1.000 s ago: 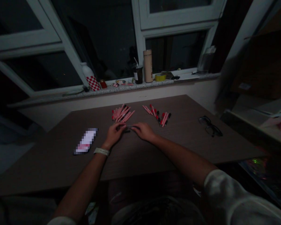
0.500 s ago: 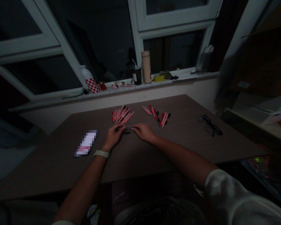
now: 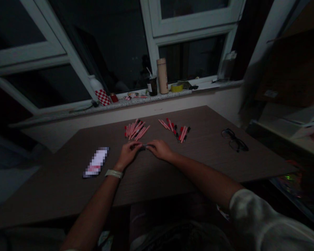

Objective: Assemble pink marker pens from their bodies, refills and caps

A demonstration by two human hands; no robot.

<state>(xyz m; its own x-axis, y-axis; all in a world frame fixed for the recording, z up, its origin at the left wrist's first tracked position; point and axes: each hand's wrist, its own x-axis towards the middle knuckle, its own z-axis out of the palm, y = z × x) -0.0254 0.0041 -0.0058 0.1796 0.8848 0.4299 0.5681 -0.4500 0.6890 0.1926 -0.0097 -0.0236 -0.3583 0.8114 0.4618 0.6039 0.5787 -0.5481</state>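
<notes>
My left hand (image 3: 130, 152) and my right hand (image 3: 160, 149) meet above the middle of the table, fingertips pinched around a thin, dark pen (image 3: 144, 147). Only a short length of the pen shows between the fingers, and its finer parts are too dark to make out. Just beyond my left hand lies a pile of pink pens (image 3: 136, 129), a few with red or black ends. Past my right hand is a looser row of pink, red and black pens (image 3: 183, 134).
A phone (image 3: 96, 162) with a blurred screen lies on the table (image 3: 157, 181) at left. Black-framed glasses (image 3: 234, 140) rest at right. Along the windowsill stand a checkered bottle (image 3: 102, 96), a dark cup (image 3: 152, 86), a tan flask (image 3: 162, 76) and yellow tape (image 3: 177, 87).
The dark piece that lay on the table below my fingers no longer shows there; something dark is now at my left fingertips, in line with the pen. Both hands are slightly lower in view.
</notes>
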